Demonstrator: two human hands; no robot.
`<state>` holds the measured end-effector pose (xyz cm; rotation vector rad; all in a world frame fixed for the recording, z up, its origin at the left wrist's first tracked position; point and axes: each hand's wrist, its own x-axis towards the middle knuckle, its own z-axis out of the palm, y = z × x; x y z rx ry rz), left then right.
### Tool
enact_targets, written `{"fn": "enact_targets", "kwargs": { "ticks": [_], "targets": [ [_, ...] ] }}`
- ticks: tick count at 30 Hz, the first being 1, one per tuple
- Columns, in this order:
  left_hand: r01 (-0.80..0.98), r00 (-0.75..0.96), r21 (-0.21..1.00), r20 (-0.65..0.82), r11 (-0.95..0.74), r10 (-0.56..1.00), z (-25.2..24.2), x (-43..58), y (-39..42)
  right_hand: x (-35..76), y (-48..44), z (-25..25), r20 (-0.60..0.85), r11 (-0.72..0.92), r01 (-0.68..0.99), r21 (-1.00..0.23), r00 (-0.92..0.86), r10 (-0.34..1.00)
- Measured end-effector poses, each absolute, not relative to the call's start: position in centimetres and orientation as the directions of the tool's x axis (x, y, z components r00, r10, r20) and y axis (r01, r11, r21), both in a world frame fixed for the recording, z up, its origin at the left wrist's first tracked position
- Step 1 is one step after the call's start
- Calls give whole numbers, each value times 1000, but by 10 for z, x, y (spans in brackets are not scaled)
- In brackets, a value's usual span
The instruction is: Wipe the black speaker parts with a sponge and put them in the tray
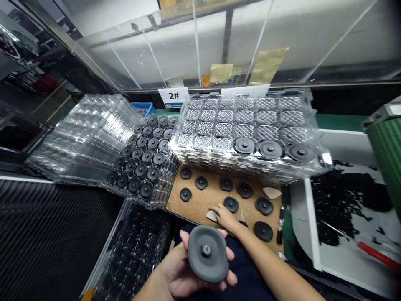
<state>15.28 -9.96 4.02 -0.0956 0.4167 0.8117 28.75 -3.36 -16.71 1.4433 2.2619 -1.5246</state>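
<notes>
My left hand [184,271] is closed round the rim of a dark grey rubber disc [213,261], whose raised central stub faces up toward the camera. Farther forward, my right hand [224,217] pinches a small pale wedge-shaped piece [212,215] just above the brown cardboard [200,205]. Several similar black discs lie spread over the cardboard, one of them [231,204] just beyond my right hand. A second pale piece [272,192] rests near the cardboard's right edge.
Behind the cardboard stands a stack of clear trays [225,121] with 3 discs in its front row. Filled trays [144,161] are at the left. On the right are a white bin [313,225] with black scraps, a red-handled tool [377,256] and a black pen [280,225].
</notes>
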Motion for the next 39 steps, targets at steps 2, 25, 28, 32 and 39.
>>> {"fn": "enact_targets", "kwargs": {
  "ticks": [2, 25, 28, 32, 39],
  "targets": [
    [-734, 602, 71, -391, 675, 696, 41, 153, -99, 292, -34, -168, -499, 55, 722, -690, -529, 686],
    [342, 229, 919, 118, -194, 966, 41, 155, -96, 350, -62, -20, -335, -348, -6, -937, -257, 907],
    [332, 228, 928, 92, -167, 969, 40, 155, -97, 352, -64, 6, -289, -329, -113, -937, -274, 917],
    [270, 234, 959, 21, -86, 972, 40, 153, -100, 346, -62, 32, -271, -363, -111, -925, -474, 838],
    [64, 260, 964, -267, 259, 928, 47, 154, -100, 338, -49, 53, -354, -497, -28, -867, -668, 654]
  ]
}}
